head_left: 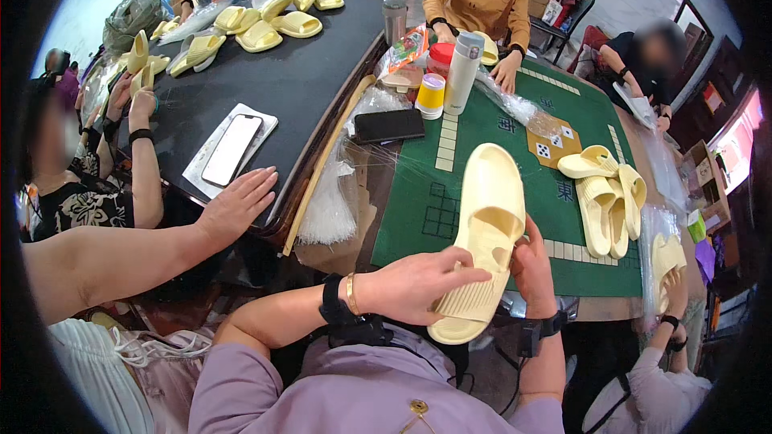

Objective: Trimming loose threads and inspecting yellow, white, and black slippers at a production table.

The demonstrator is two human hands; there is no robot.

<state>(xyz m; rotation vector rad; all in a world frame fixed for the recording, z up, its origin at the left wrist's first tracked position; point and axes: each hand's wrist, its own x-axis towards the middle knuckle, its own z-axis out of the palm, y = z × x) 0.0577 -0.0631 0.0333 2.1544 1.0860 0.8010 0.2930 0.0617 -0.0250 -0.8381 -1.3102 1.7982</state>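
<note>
Right hand (532, 269) grips slipper (490, 229) by its side, at near edge of green mat (410, 221); left hand (410, 285) on strap (470, 309), grip unclear. Judged mid-handling; other slippers (597, 213) lie unbagged.

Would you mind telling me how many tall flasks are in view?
2. A white flask stands on the green mat beside the yellow cup, and a grey flask stands near the far right corner of the black table. Others may be hidden.

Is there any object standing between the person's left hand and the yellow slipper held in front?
No, nothing visible: the left hand is directly over the yellow slipper, whose right edge the right hand holds.
</note>
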